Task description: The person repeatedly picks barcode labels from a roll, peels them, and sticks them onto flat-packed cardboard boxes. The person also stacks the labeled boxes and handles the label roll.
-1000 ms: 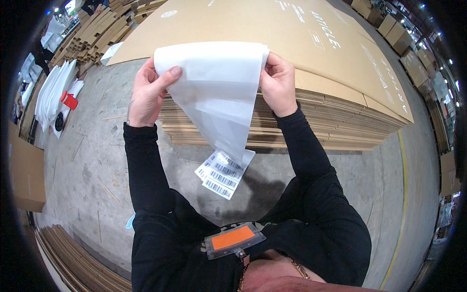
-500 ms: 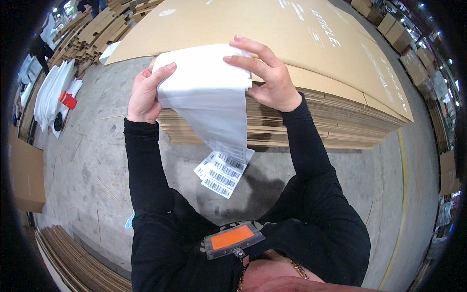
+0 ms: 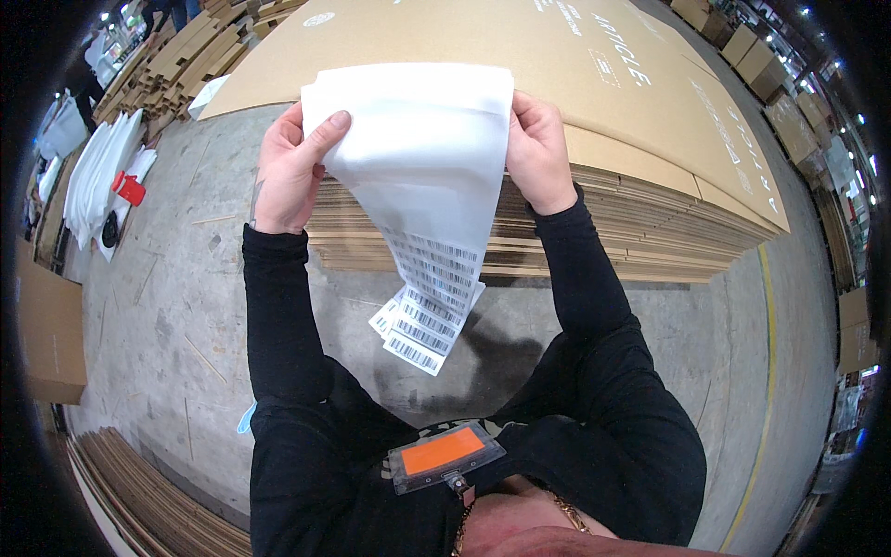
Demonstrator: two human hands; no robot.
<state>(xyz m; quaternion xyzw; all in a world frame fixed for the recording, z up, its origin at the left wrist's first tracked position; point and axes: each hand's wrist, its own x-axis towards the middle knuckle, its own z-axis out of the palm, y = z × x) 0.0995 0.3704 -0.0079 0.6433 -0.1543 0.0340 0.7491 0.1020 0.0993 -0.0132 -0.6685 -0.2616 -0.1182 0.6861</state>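
Between my hands stretches a long white strip of barcode labels (image 3: pixel 422 139), folded over at the top. Its blank upper part is held over the front edge of a stack of flat cardboard (image 3: pixel 390 227). Rows of printed barcodes run down its lower part, and the tail dangles over the concrete floor. My left hand (image 3: pixel 295 162) pinches the strip's left edge, thumb on top and fingers behind. At the right edge my right hand (image 3: pixel 540 153) is closed on the strip, its fingertips partly hidden behind it.
Large printed cardboard sheets (image 3: pixel 445 37) top the stack ahead. Left on the floor lie white foam sheets (image 3: pixel 97 176) and a red object (image 3: pixel 130 188). A cardboard box (image 3: pixel 51 325) stands far left, with more flat cardboard (image 3: pixel 158 501) at lower left. A yellow line (image 3: pixel 768 371) marks the floor at right.
My right hand has shifted from on top of the strip to its right edge. The strip is spread wider and higher, and more barcode rows show along it.
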